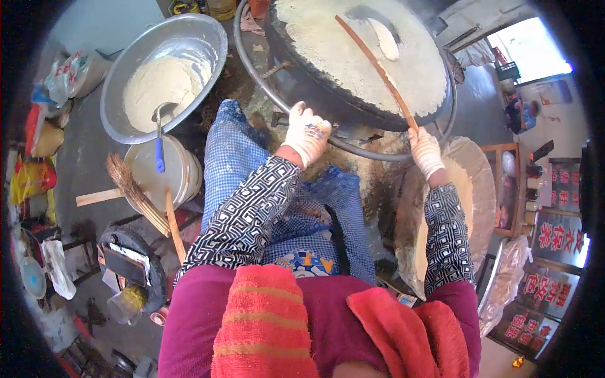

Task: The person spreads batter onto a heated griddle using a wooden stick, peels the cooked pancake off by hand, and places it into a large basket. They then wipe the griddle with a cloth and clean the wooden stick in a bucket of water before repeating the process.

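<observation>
My left hand (307, 135), in a white knit glove, is closed on the metal ring (268, 94) that runs round a large round griddle. In a similar glove, my right hand (425, 151) grips the lower end of a long thin wooden stick (378, 66), which reaches up across the griddle. Pale batter (315, 28) is spread over most of the griddle's surface. Near the top, an oblong white lump (384, 39) lies beside a dark bare patch.
At the left, a metal basin (112, 94) holds thick batter and a blue-handled ladle (160, 151). Below it is a bucket (189, 173) with a straw brush (142, 195) across it. Flat round sheets (476, 183) lie at the right. A person (522, 115) is farther off.
</observation>
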`<act>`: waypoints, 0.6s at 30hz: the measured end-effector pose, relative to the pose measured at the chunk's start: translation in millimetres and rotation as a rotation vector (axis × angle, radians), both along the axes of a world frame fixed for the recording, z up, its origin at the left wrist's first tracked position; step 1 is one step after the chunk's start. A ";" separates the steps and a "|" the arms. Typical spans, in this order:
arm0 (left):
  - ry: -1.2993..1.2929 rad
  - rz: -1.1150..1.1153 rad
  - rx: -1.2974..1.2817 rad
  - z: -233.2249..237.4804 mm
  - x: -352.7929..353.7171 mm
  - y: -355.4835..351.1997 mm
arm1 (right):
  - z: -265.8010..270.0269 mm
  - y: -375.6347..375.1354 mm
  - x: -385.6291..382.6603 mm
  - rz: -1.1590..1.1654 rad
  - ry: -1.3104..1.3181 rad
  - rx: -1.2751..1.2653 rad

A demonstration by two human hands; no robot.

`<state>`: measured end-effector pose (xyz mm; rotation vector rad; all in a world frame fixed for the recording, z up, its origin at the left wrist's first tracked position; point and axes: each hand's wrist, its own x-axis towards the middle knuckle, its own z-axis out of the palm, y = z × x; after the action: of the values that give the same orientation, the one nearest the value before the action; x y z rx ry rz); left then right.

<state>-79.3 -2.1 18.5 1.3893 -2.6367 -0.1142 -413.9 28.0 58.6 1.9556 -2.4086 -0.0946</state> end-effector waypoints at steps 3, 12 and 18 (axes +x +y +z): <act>-0.040 0.043 0.016 15.1 23.4 -11.0 | -8.1 -9.8 -41.2 -0.101 -0.045 -0.090; -0.138 0.106 -0.207 4.8 79.0 -66.1 | -0.2 2.7 -29.6 -0.181 -0.118 -0.055; -0.420 0.094 -0.156 22.5 67.2 -51.4 | 28.0 20.5 2.3 0.107 -0.219 -0.071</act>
<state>-12.0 -53.5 40.9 1.6261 -2.8135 0.4315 -411.6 48.6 86.7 2.1597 -2.3862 0.2157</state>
